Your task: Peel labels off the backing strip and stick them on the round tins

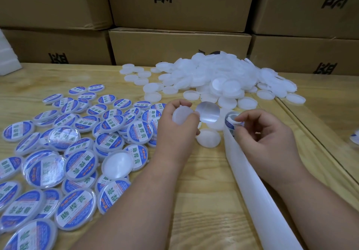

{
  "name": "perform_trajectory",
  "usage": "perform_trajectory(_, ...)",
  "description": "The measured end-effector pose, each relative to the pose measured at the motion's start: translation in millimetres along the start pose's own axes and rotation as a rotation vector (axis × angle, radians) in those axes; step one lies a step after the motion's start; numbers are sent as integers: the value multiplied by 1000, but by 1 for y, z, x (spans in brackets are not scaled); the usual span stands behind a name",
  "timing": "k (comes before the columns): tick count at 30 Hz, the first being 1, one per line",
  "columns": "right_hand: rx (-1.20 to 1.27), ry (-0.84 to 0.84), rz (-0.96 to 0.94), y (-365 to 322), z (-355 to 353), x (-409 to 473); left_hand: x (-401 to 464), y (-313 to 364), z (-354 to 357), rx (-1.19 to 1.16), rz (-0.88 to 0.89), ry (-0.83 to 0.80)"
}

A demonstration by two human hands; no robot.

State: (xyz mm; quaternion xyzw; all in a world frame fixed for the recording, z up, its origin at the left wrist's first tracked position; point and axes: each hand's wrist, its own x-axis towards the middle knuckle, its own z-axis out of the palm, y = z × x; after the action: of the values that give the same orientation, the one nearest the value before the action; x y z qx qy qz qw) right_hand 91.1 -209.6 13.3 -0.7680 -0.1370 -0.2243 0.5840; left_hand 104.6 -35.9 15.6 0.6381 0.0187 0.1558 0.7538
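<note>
Left hand [175, 125] grips a white round plastic tin [181, 116]; right hand [260, 133] pinches a blue-and-white label [232, 120] off the white backing strip [252, 187]; hasty peeling risks creasing.

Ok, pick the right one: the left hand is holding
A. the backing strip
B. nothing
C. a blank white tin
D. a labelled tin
C: the left hand grips a blank white tin with no label on it, while the right hand pinches a label at the end of the backing strip.
</note>
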Motion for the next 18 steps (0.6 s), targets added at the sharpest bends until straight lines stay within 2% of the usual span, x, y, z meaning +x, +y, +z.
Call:
perform_trajectory(7, -156, -51, -188, -2, 1, 1, -3, -2, 0, 45, 14, -133)
perform_trajectory(18, -134, 10, -182, -7, 2, -2, -6, -4, 2, -28, 60, -369)
